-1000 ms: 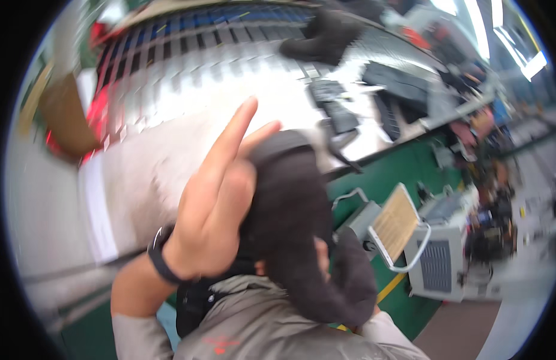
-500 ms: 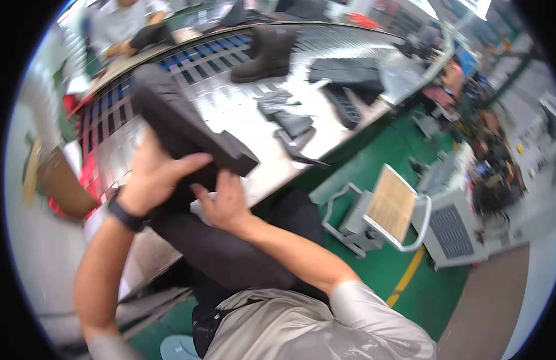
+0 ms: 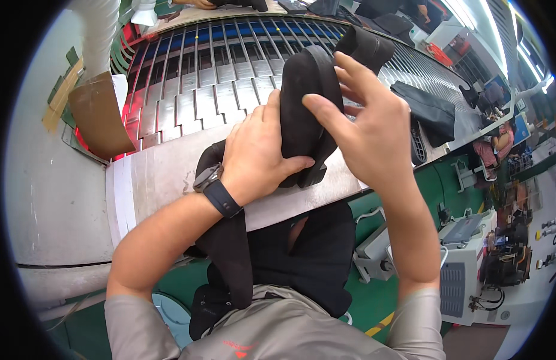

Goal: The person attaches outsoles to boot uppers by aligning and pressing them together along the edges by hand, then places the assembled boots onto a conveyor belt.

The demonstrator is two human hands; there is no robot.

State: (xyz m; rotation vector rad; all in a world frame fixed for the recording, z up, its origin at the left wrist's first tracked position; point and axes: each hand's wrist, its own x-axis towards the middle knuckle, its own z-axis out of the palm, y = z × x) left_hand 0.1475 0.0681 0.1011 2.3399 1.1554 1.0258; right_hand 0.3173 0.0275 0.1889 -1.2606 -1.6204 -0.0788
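Observation:
A black boot (image 3: 299, 114) is held up in front of me, its toe pointing away and its thick sole turned to the right. Its long soft shaft (image 3: 233, 258) hangs down toward my lap. My left hand (image 3: 254, 150), with a dark-strapped watch on the wrist, grips the upper from the left, thumb near the heel end. My right hand (image 3: 368, 114) is at the sole side with fingers spread, the thumb over the boot and the index fingertip close to the toe's edge. Whether it touches the boot, I cannot tell. A second black boot (image 3: 365, 48) stands behind, partly hidden.
Beyond the pale bench edge (image 3: 266, 207) runs a slatted metal roller conveyor (image 3: 212, 84). Black boot pieces (image 3: 425, 114) lie to the right. A brown board (image 3: 101, 114) and a white hose (image 3: 98, 36) are at left. A grey machine (image 3: 458, 282) stands on the green floor at right.
The boot has swung from a leftward slant to nearly upright, farther right. My right hand has left the heel end for the toe end, fingers spreading. The view has turned.

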